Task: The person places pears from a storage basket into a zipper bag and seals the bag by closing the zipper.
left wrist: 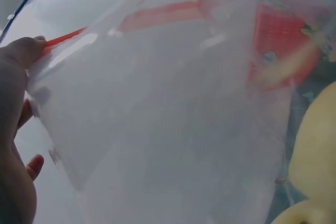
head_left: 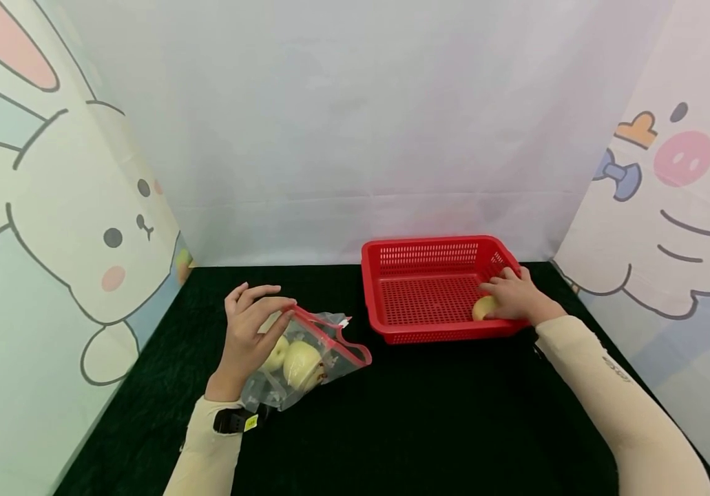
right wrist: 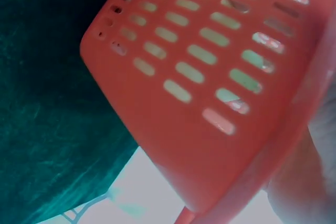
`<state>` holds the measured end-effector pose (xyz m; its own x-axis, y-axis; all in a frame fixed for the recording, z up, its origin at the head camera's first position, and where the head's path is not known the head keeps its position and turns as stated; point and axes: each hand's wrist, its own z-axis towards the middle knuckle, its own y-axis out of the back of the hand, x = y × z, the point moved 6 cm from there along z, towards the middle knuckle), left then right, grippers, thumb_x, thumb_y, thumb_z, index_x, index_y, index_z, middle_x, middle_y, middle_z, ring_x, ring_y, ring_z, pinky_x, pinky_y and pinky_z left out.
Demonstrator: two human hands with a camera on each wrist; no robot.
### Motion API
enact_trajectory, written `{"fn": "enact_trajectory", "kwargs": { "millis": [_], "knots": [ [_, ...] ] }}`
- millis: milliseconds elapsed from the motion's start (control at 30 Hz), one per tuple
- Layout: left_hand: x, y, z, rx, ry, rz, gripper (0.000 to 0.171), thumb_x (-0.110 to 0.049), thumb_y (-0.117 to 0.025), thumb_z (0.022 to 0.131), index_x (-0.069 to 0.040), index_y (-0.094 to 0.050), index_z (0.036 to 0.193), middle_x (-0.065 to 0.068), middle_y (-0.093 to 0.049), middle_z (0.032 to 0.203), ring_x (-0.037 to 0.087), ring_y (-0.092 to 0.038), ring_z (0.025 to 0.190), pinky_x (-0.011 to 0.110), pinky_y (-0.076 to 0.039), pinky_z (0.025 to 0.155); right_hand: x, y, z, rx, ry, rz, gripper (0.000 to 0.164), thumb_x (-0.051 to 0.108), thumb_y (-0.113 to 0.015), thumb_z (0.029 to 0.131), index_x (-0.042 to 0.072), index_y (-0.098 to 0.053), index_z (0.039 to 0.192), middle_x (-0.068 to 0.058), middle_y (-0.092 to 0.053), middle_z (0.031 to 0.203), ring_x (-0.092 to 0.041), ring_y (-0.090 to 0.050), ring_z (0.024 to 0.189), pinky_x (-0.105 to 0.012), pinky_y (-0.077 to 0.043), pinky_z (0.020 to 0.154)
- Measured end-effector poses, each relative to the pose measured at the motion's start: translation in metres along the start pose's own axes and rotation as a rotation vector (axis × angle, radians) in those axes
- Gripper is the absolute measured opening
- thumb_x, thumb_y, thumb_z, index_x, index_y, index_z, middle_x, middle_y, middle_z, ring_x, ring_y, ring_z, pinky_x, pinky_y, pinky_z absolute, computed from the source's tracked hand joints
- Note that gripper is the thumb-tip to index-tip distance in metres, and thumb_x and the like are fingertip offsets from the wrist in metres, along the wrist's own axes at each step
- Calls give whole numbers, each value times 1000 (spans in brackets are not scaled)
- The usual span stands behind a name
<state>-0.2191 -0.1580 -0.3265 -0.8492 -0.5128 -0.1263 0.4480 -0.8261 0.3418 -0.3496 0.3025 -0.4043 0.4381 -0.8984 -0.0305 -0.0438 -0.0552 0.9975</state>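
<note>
My left hand [head_left: 254, 334] pinches the red-edged mouth of a clear zip bag [head_left: 341, 368] between thumb and forefinger, the other fingers raised. Inside the bag lie pale yellow round fruits [head_left: 302, 365], and a short stem shows on one in the left wrist view. Over the right end of a red plastic basket [head_left: 416, 337], my right hand [head_left: 518, 300] reaches in and grips another pale yellow round fruit [head_left: 483, 308] from above. In the right wrist view, the slotted basket wall [right wrist: 157, 114] hides most of that hand and the fruit.
Dark green cloth [head_left: 429, 420] covers the table. A white curtain [head_left: 367, 124] hangs behind it, and printed cartoon panels stand at the left and right. The basket sits near the table's back edge, to the right of the bag.
</note>
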Motion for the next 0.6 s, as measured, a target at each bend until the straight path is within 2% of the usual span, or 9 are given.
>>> {"fn": "enact_trajectory", "kwargs": {
  "millis": [200,333,467,600],
  "knots": [
    [-1,1,0,-4,1,0,30,-32,-59,102,-6,-74,99,8,-73,92,34,-60,101,55,-22,108,-9,-10,5,119,-62,59,56,39,-76,82,11,-65,129,-11,-69,110,-36,-43,106,-71,-19,97],
    [0,1,0,-6,0,3,30,-32,-59,102,-6,-74,99,8,-73,92,34,-60,100,55,-22,108,-12,-14,7,161,-77,72,57,41,-75,83,11,-64,130,-8,-69,104,-36,-43,107,-71,-20,96],
    [1,1,-1,-6,-2,7,31,-32,-60,101,-6,-74,98,8,-73,91,34,-61,100,56,-22,108,-12,-14,8,154,-62,71,56,43,-75,83,12,-65,128,-5,-68,98,-35,-44,103,-68,-24,93],
    [2,1,-1,-3,0,6,31,-32,-59,102,-5,-75,98,8,-73,91,34,-60,100,56,-22,107,-8,-8,9,72,-11,14,53,45,-77,81,13,-67,121,-5,-68,96,-32,-46,98,-65,-29,88]
  ]
}}
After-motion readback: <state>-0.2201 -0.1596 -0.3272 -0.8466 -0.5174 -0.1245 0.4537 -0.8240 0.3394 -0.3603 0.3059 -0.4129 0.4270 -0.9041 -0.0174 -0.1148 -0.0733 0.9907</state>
